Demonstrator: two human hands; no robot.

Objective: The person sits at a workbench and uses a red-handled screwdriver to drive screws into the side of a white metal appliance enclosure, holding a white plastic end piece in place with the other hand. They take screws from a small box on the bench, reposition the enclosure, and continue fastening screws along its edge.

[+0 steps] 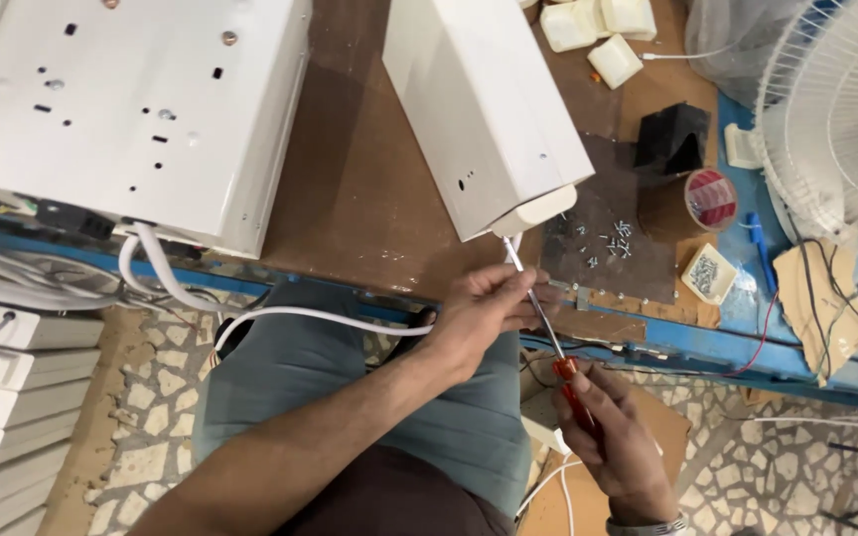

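White casing point(489, 109) lies on the table point(359, 189), lower end at the edge. Left hand point(484, 308) just below it, fingers pinched on the screwdriver shaft point(533, 298) near the tip. Right hand point(613, 437) closed round the red handle point(576, 397). Tip sits at the casing's bottom corner. Best to keep shaft in line with the screw, press firmly, turn slowly.

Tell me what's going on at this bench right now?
A person works a red-handled screwdriver into the lower end of a white metal casing on the brown bench. The right hand grips the handle; the left hand steadies the shaft near the tip. A white cable runs beneath the left wrist. Loose screws lie beside the casing.
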